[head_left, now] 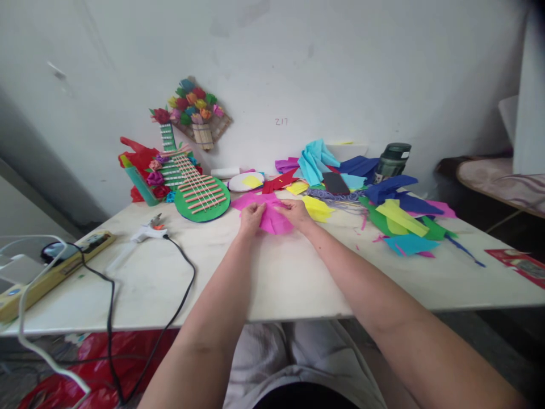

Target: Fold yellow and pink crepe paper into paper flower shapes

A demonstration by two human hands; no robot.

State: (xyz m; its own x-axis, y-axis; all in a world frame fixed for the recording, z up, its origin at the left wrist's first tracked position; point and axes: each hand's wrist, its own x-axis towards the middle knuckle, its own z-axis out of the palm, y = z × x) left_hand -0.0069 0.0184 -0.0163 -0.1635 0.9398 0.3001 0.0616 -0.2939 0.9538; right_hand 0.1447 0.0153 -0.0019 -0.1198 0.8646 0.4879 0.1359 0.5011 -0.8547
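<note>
Both my hands are over the middle of the white table, holding a piece of bright pink crepe paper (275, 221) between them. My left hand (252, 217) pinches the paper at its left side. On the other side my right hand (294, 212) grips it between closed fingers. The paper fans out below and between the hands. Another pink part (242, 200) shows behind my left hand; whether it is the same sheet I cannot tell. Just beyond my right hand lies a yellow paper piece (317, 209).
A green guitar-shaped craft (200, 215) with paper flowers stands at the left. Nearer are a white glue gun (149, 232), its black cord and a power strip (55, 272). Coloured paper scraps (402, 218), a dark phone (336, 183) and a dark green thermos (392, 163) occupy the right.
</note>
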